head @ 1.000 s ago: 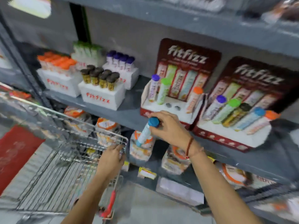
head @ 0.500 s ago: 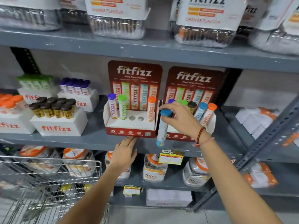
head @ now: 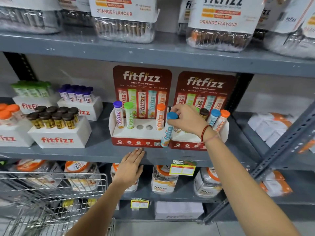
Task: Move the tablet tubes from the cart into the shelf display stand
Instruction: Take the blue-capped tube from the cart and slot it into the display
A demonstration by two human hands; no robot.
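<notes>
A: We see the right hand (head: 186,121) pinching the blue-capped tube (head: 167,132) by its cap, fingers closed round the top.

B: And it hangs tilted in front of the left display stand (head: 136,133), at that stand's right edge, its lower end down by the red front panel.

A: Two holes (head: 144,127) sit open in the tray between the green-capped tube (head: 129,117) and the orange-capped one (head: 160,118) (the purple-capped tube (head: 118,114) stands far left).

B: We find the left hand (head: 130,167) open, fingers flat on the near edge of the shelf (head: 68,155), gripping nothing. The wire cart (head: 51,193) shows at near left.
</notes>
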